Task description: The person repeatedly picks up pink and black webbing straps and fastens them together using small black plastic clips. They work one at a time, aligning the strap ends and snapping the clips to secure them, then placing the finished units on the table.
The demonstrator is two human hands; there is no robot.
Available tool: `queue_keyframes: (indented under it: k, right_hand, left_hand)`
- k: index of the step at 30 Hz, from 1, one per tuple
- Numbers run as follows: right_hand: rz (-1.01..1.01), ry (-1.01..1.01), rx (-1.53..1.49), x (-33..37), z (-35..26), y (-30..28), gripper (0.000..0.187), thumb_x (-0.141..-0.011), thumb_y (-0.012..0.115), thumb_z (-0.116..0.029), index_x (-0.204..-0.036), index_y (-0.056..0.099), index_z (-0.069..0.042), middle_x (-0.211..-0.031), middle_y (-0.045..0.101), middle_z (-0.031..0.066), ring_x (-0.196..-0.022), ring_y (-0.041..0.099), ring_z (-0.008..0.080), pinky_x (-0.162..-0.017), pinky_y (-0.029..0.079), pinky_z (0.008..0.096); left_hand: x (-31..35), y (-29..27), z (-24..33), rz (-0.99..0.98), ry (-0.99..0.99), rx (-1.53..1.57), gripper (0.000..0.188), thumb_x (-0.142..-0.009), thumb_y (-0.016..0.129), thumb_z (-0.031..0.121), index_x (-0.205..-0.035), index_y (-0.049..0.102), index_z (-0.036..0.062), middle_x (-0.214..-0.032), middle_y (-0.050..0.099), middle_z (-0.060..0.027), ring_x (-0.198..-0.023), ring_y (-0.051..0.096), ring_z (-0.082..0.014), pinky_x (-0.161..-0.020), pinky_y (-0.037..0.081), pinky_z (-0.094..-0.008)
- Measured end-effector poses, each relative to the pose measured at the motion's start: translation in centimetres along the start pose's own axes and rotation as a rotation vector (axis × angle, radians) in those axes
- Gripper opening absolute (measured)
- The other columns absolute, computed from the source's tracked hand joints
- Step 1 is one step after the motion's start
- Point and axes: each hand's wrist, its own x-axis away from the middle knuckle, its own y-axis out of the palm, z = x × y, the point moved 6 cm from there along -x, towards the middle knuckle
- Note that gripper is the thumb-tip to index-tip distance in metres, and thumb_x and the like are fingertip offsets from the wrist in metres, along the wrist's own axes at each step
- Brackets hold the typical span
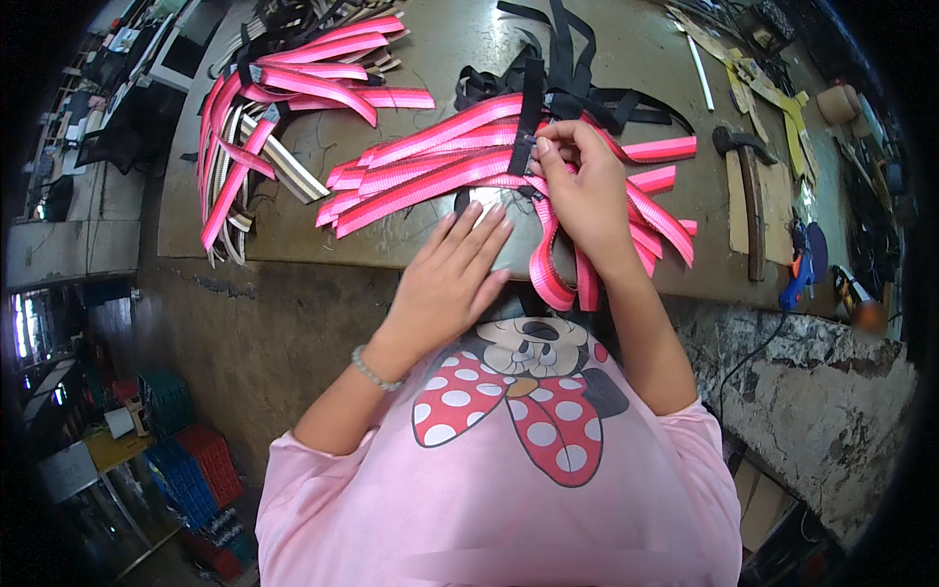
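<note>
A bundle of pink webbing straps [421,186] with dark red stripes lies across the table, bound around its middle by a black strap [529,98]. My right hand [592,191] is closed at the bundle's middle, thumb and fingertips pinching the edge of that black strap. Just left of it, my left hand [450,269] lies flat at the table's front edge with fingers stretched out, below the pink straps and holding nothing. Beyond the bundle is a heap of black webbing [562,73]. Pink strap ends [553,269] curl over the front edge beneath my right hand.
More pink straps [323,73] and striped beige straps [295,166] are piled at the left. To the right lie a hammer [751,210], an orange-and-blue tool [804,269], a white stick [701,73] and a tape roll [838,105]. Crates [186,479] stand on the floor at lower left.
</note>
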Motion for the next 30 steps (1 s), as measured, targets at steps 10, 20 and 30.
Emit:
queue_keyframes:
  k: [10, 20, 30]
  right_hand:
    - [0.026, -0.099, 0.157, 0.3, -0.6, -0.1, 0.01, -0.093, 0.061, -0.008, -0.095, 0.06, 0.001, -0.085, 0.061, 0.0094, -0.073, 0.063, 0.0154, -0.068, 0.051, 0.0297]
    - [-0.002, -0.018, 0.069, 0.7, -0.4, 0.0, 0.012, -0.092, 0.061, -0.009, -0.1, 0.061, 0.0, -0.09, 0.06, 0.0153, -0.08, 0.065, 0.0273, -0.072, 0.052, 0.0365]
    - [0.011, -0.015, 0.045, 0.9, -0.9, -0.1, 0.013, -0.092, 0.061, -0.01, -0.101, 0.061, 0.0, -0.093, 0.06, 0.0154, -0.081, 0.065, 0.0273, -0.07, 0.052, 0.0364]
  left_hand:
    - [7.8, -4.6, -4.9, 0.245, 0.108, -0.032, 0.031, -0.073, 0.067, -0.001, -0.103, 0.07, 0.0035, -0.088, 0.065, -0.011, -0.08, 0.064, -0.0278, -0.068, 0.055, -0.0389]
    - [12.3, 8.3, -5.7, 0.05, -0.249, 0.324, 0.017, -0.084, 0.063, 0.005, -0.1, 0.07, 0.007, -0.092, 0.062, -0.0142, -0.092, 0.057, -0.0323, -0.083, 0.045, -0.0442]
    - [22.0, 10.7, -12.1, 0.048, -0.605, 0.428, 0.01, -0.086, 0.067, 0.009, -0.09, 0.07, 0.001, -0.084, 0.063, -0.0187, -0.075, 0.064, -0.0322, -0.063, 0.05, -0.039]
